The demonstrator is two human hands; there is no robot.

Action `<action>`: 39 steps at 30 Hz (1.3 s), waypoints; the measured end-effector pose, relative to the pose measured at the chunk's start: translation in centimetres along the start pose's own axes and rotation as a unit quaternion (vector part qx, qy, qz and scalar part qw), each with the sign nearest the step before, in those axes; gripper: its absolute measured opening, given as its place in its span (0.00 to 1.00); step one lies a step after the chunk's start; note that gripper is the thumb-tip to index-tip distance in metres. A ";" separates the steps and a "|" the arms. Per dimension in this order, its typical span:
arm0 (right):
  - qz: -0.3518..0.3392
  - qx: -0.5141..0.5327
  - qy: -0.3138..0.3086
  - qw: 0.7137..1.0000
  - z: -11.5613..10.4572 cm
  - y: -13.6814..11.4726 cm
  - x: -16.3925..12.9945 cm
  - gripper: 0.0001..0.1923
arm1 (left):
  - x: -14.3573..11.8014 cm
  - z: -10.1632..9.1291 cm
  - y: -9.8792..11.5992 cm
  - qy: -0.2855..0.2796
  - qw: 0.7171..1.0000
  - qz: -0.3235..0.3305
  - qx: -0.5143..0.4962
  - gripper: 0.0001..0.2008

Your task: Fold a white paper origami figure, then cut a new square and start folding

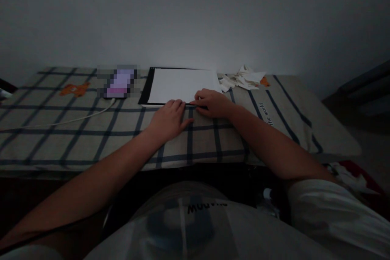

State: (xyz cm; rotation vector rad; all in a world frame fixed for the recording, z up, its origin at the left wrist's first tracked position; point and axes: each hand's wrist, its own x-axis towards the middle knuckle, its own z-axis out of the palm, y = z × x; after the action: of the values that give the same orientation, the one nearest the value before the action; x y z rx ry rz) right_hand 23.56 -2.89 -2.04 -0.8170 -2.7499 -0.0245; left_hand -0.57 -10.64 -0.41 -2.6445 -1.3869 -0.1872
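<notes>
A white sheet of paper [183,83] lies on a flat board with a dark border [147,87], its far side close to the wall. My left hand [168,120] rests at the board's near edge, fingertips on the edge and thumb stretched to the right. Close beside it, my right hand [213,103] is at the near right part of the same edge. Its fingers are bent and drawn together there; what they grip, if anything, is too dark and small to make out.
A lit phone [120,83] with a white cable [82,118] lies to the left, near an orange scrap [74,89]. Crumpled paper pieces [243,78] and another orange piece [265,81] sit right of the board. A checked cloth [122,146] covers the table; a pale wall [183,16] stands behind.
</notes>
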 end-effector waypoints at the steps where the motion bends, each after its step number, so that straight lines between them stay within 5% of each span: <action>1: -0.002 0.000 -0.001 1.000 0.0 0.0 0.0 0.21 | 0.1 0.3 0.0 0.003 1.000 -0.001 -0.008 0.29; 13: 0.034 -0.047 0.018 0.998 -0.2 -1.1 0.5 0.20 | 0.6 -0.1 0.3 0.000 1.000 -0.025 0.000 0.28; 30: 0.021 -0.015 0.018 0.999 -0.7 0.5 -0.2 0.18 | -0.1 0.3 -0.2 0.042 0.997 -0.062 -0.020 0.28; 39: 0.006 -0.034 0.004 0.999 0.0 -0.6 0.3 0.20 | 0.2 1.1 -0.2 0.033 0.999 0.000 -0.034 0.26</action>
State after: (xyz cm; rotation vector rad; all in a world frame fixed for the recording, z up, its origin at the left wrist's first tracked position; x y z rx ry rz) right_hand 22.96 -3.21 -1.96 -0.8496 -2.7498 -0.1183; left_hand -0.58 -10.12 -1.47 -2.6661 -1.3846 -0.3258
